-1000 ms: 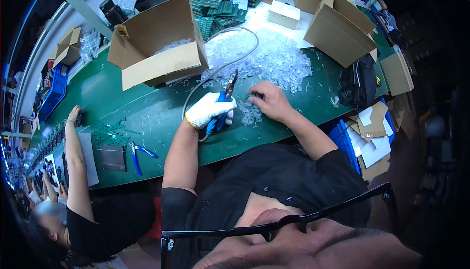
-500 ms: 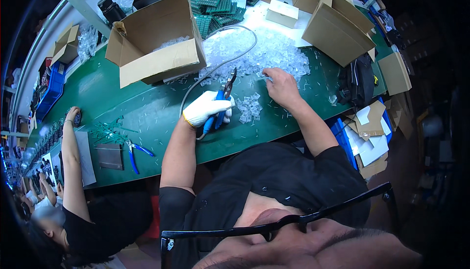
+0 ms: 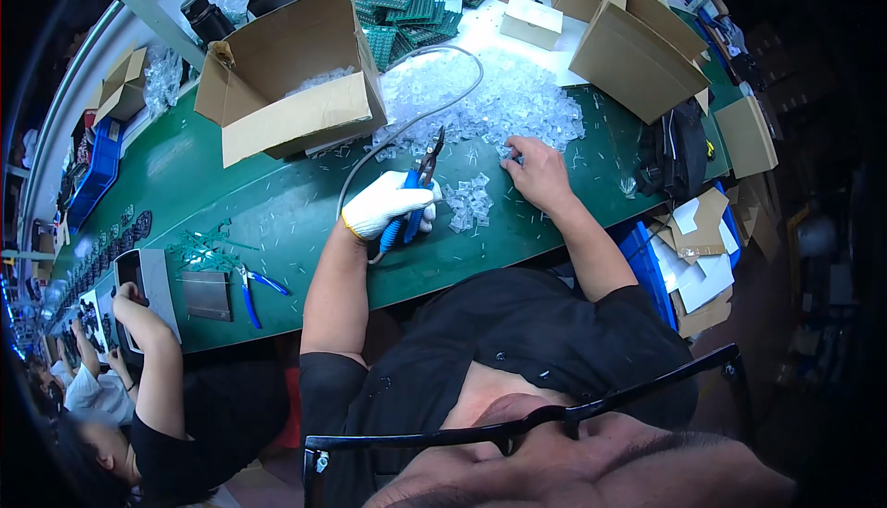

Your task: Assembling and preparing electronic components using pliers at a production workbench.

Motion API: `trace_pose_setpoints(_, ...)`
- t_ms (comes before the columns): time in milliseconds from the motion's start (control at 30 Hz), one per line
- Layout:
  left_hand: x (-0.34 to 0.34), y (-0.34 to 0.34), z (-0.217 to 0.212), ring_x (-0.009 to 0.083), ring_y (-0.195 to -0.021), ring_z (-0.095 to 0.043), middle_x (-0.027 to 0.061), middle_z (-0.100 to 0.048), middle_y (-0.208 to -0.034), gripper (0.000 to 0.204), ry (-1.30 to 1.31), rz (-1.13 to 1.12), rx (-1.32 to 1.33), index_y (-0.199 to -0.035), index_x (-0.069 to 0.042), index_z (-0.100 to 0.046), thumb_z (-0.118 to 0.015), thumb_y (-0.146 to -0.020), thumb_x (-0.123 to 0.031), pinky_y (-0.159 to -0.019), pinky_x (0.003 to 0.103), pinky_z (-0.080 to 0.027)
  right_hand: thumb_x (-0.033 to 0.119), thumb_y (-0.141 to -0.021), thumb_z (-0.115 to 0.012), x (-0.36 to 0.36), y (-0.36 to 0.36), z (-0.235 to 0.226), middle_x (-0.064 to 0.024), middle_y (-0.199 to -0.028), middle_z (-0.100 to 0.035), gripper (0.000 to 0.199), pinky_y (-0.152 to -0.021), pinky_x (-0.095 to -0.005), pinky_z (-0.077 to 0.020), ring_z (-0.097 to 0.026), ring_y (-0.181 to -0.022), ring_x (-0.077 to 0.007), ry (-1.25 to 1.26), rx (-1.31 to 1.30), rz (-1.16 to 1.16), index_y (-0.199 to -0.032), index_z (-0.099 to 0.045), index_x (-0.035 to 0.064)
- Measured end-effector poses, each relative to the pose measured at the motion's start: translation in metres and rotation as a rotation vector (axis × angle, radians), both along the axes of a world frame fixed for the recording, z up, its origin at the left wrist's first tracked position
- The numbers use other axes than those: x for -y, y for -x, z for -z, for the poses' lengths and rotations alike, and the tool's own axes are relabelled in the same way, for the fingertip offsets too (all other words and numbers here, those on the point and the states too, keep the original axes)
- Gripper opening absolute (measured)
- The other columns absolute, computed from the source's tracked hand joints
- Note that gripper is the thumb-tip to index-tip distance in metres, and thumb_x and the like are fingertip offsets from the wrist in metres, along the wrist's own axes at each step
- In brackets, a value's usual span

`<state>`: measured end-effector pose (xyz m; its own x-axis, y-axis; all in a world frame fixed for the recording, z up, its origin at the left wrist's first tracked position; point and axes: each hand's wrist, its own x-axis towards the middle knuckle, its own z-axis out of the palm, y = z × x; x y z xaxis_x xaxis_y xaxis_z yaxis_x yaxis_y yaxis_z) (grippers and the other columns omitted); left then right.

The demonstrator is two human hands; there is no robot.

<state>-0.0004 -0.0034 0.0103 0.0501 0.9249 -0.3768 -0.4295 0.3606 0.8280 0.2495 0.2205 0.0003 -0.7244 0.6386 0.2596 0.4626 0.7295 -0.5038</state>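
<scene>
My left hand (image 3: 393,205) wears a white glove and is closed round a pair of blue-handled nippers (image 3: 427,175). Their dark jaws point up and away from me, and a grey cable (image 3: 358,168) runs from the handle end. At the near right edge of a big heap of small clear plastic pieces (image 3: 499,92), my bare right hand (image 3: 540,173) has its fingers bent together. What looks like a clear plastic piece shows between thumb and forefinger, partly hidden. Between my hands lies a smaller pile of clear pieces (image 3: 469,203), apart from the heap.
An open cardboard box (image 3: 296,120) stands left of the heap, another box (image 3: 637,55) right of it. Green circuit boards (image 3: 407,9) are stacked behind. Blue-handled cutters (image 3: 249,297) lie left, near a co-worker's arm (image 3: 152,328). A blue bin of cardboard (image 3: 656,268) stands right.
My right hand has moved slightly toward me and to the right, its fingers drawn closer together. My left hand has barely shifted. The co-worker's arm has pulled back toward a grey tray.
</scene>
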Motion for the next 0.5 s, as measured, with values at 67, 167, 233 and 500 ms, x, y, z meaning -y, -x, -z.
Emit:
trace_pose_setpoints(67, -0.0005, -0.0047, -0.0057, 0.0213, -0.083, -0.073, 0.0089, -0.074, -0.094, 0.039, 0.017, -0.027, 0.013, -0.119, 0.000, -0.074, -0.085, -0.095, -0.029, -0.080, 0.036, -0.061, 0.013, -0.092, -0.080, -0.0019, 0.0004, 0.0018, -0.0153, -0.098, -0.075, 0.026, -0.085, -0.0514, -0.0600, -0.075, -0.094, -0.0394, -0.003, -0.014, -0.008, -0.117, -0.075, 0.0065)
trace_pose_setpoints(167, 0.0011, -0.0070, -0.0103, 0.0218, -0.082, -0.071, 0.0084, -0.072, -0.091, 0.038, 0.035, -0.055, 0.028, -0.115, 0.000, -0.073, -0.086, -0.093, -0.028, -0.081, 0.037, -0.060, 0.013, -0.094, -0.078, -0.0013, -0.0011, 0.0009, -0.0161, -0.101, -0.075, 0.023, -0.085, -0.0516, -0.0601, -0.074, -0.095, -0.0395, 0.014, -0.032, -0.011, -0.116, -0.076, 0.0064)
trace_pose_setpoints(233, 0.0017, -0.0065, -0.0097, 0.0217, -0.082, -0.071, 0.0082, -0.072, -0.091, 0.038, 0.037, -0.055, 0.030, -0.115, 0.000, -0.073, -0.086, -0.092, -0.028, -0.081, 0.037, -0.060, 0.013, -0.095, -0.078, -0.0017, -0.0038, 0.0037, -0.0160, -0.103, -0.074, 0.021, -0.086, -0.0517, -0.0600, -0.074, -0.096, -0.0396, 0.009, -0.061, -0.008, -0.115, -0.076, 0.0066)
trace_pose_setpoints(500, 0.0020, -0.0044, -0.0088, 0.0209, -0.083, -0.070, 0.0080, -0.072, -0.092, 0.039, 0.022, -0.042, 0.028, -0.116, -0.001, -0.073, -0.087, -0.093, -0.028, -0.081, 0.037, -0.059, 0.007, -0.098, -0.073, -0.0044, -0.0059, 0.0057, -0.0155, -0.108, -0.072, 0.013, -0.087, -0.0486, -0.0595, -0.073, -0.098, -0.0391, -0.032, 0.014, -0.031, -0.110, -0.077, 0.0045)
